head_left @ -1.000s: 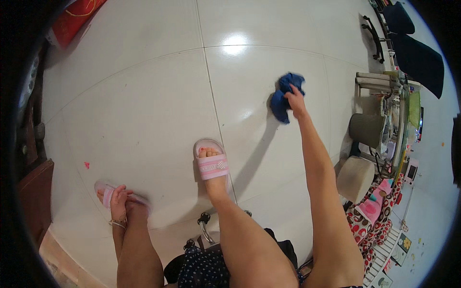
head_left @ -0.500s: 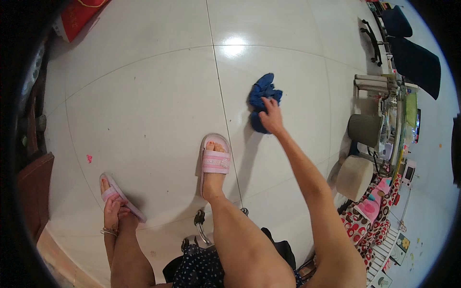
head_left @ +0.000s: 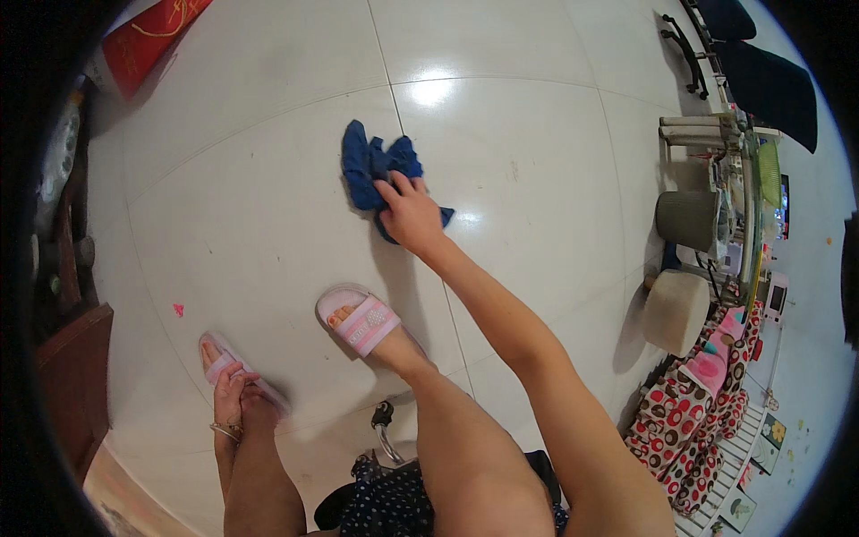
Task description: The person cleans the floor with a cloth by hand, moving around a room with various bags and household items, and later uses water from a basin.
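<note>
A crumpled dark blue cloth (head_left: 358, 170) lies on the pale tiled floor (head_left: 268, 215), ahead of my right foot. My right hand (head_left: 413, 215) is on its near part, with the fingers bent into the fabric and my arm stretched forward. At the lower left my left hand (head_left: 233, 396), with bracelets at the wrist, rests over the top of my left foot. Its fingers lie apart near the strap of the pink slipper (head_left: 216, 356) and hold nothing. The other pink slipper (head_left: 374, 324) is on my right foot, turned outward to the left.
Wheeled chair legs (head_left: 385, 434) show beneath me. Along the right stand a beige stool (head_left: 676, 311), a grey-green bin (head_left: 684, 220) and a dark office chair (head_left: 768, 85). A red bag (head_left: 148, 40) is at the far left, above brown wooden furniture (head_left: 76, 385). A pink scrap (head_left: 178, 311) lies on the floor.
My right hand has swept the blue cloth leftward across the floor, and the cloth is more spread out. My right foot has swung its toes to the left. The left hand stays on the left foot.
</note>
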### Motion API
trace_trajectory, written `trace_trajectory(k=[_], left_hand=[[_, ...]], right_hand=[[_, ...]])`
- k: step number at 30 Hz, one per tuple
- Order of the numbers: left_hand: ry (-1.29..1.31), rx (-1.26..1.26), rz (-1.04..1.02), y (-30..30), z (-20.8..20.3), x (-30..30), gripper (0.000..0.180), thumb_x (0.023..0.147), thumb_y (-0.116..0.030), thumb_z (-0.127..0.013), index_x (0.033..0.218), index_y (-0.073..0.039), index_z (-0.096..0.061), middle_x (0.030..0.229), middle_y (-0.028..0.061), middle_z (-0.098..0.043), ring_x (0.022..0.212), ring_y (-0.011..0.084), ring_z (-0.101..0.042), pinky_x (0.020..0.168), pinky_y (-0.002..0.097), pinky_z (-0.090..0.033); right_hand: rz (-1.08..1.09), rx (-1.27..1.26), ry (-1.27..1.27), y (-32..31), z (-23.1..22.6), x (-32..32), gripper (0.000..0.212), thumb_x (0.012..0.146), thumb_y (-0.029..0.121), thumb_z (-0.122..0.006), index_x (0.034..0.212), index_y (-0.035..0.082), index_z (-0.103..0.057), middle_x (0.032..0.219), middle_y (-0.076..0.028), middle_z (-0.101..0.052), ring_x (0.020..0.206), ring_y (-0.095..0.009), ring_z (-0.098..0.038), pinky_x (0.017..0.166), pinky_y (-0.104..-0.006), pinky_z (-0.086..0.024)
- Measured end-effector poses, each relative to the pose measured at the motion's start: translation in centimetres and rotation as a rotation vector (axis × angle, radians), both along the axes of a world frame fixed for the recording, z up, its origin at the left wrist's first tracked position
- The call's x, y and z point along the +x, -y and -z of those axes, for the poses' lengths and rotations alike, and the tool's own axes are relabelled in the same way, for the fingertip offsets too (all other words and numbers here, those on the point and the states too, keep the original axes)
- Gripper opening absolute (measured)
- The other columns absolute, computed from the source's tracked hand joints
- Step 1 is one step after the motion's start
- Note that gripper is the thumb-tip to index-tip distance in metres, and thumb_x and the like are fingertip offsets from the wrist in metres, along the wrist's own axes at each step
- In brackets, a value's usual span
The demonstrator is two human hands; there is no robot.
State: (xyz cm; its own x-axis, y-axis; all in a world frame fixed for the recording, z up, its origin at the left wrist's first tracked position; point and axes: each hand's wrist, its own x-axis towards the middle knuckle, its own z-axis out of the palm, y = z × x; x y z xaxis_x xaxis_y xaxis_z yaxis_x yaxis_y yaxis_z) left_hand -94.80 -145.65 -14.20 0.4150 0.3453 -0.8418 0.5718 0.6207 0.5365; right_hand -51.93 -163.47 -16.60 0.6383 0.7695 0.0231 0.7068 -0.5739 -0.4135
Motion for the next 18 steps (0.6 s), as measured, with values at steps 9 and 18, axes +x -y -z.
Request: trace_trajectory(k=[9,18], left_hand=[[-0.094,-0.046,-0.057,-0.3,0.0,0.9,0.033,0.09,-0.016,-0.044,0.121,-0.007,-0.037,0.097,0.0154,-0.059,0.066,0.0185,-0.062,0.053,0.0244,-0.052],[-0.088,-0.058,-0.044,-0.5,1.0,1.0,0.033,0.09,-0.018,-0.046,0.12,-0.007,-0.037,0.098,0.014,-0.059,0.066,0.0171,-0.062,0.054,0.0243,-0.052]], right_hand=[[0.382,-0.152,0.158,13.3,1.8,8.2,0.047,0.071,0.009,-0.057,0.117,0.014,-0.049,0.124,-0.009,-0.044,0.101,-0.037,-0.045,0.083,-0.0436,-0.044],[0.532,-0.224,0.177,16.4,3.1,17.0,0.042,0.076,0.015,-0.052,0.117,0.007,-0.052,0.119,-0.018,-0.049,0.103,-0.038,-0.046,0.089,-0.0412,-0.039]])
